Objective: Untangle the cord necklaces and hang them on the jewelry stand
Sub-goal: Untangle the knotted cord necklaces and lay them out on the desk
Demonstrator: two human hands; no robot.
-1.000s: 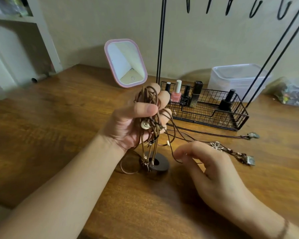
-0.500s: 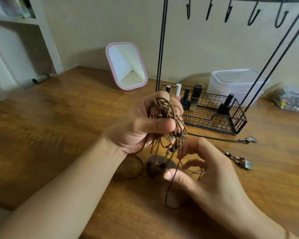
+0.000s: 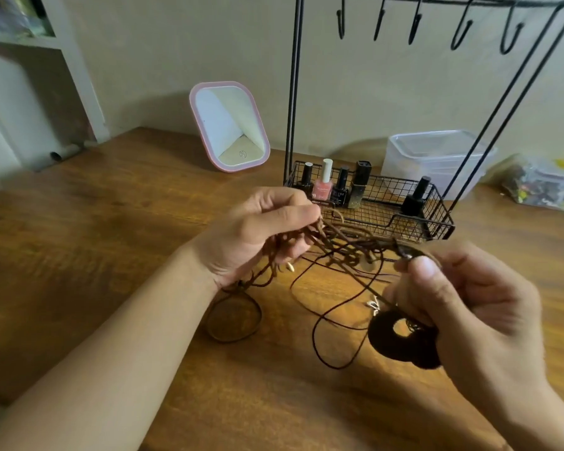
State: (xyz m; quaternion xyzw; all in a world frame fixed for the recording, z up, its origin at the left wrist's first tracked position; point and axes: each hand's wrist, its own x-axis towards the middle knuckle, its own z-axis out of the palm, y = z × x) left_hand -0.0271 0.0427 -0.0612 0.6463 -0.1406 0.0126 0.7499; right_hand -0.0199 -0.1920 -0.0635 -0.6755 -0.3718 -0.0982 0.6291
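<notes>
Wooden table: two hands stretching tangled cords.

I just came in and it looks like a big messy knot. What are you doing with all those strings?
A person is untangling a bunch of brown cord necklaces over a wooden table. The left hand grips one end of the tangle, and the right hand pinches a cord at the other end, stretching the tangle between them. A dark ring pendant dangles by the right hand. The hooks on the black jewelry stand are bare, so nothing is hung yet.
</notes>
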